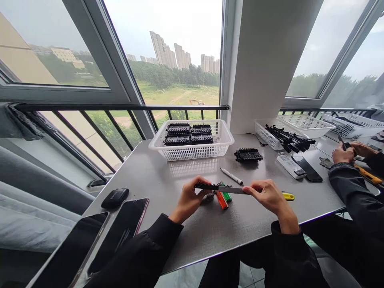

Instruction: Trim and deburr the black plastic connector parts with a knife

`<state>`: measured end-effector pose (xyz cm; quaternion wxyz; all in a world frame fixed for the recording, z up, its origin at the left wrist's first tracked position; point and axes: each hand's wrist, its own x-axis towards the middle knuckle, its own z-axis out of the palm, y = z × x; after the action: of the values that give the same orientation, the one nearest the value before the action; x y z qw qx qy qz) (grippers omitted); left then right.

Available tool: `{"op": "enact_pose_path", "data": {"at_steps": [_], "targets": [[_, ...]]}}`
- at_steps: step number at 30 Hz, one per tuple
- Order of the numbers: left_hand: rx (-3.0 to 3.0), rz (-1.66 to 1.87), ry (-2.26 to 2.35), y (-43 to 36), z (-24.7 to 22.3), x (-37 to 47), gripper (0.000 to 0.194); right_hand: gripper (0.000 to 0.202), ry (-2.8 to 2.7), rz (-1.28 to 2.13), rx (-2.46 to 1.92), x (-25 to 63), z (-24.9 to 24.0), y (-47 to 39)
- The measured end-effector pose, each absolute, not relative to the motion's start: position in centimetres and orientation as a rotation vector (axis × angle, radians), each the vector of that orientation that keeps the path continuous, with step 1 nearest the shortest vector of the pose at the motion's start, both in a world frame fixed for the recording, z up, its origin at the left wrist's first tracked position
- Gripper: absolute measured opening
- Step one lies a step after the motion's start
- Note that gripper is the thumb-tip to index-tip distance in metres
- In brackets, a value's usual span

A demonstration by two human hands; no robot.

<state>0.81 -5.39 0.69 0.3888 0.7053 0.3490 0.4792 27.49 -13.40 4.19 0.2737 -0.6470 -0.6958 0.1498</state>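
Observation:
My left hand [192, 198] is closed on one end of a thin black toothed part [207, 186]. My right hand [267, 195] grips a flat grey blade-like tool [232, 190], whose far end lies against the black part. Below them on the table rest an orange lighter [222, 201] and a green lighter [227, 197]. A white marker [231, 176] lies just beyond. Partly hidden by my right hand is a yellow-ended object [288, 196].
A white basket [195, 153] holds several black parts; a black stack [248, 155] stands right of it. Two dark devices [120, 232] and a black case [115, 198] lie left. At right are more baskets [270, 136], phones [307, 168] and another person's hands [345, 153].

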Motion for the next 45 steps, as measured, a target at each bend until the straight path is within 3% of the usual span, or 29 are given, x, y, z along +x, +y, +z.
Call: {"op": "enact_pose_path", "data": {"at_steps": [18,34,40,45], "targets": [[1.711,1.245,0.943,-4.7,0.4,0.4,0.02,0.054,-1.749,0.494,-1.696,28.4,3.8,-12.8],[1.637,1.253,0.856,-4.8,0.8,0.6,0.026,0.026,-1.356,0.945,-1.295,20.1,2.7,-10.5],[1.333,1.361,0.97,-3.5,-1.5,1.2,0.064,0.024,-1.257,0.825,-1.288,18.9,2.5,-10.4],[0.845,1.217,0.705,-3.1,-2.1,1.8,0.061,0.02,-1.195,0.777,-1.248,17.2,2.5,-10.7]]}}
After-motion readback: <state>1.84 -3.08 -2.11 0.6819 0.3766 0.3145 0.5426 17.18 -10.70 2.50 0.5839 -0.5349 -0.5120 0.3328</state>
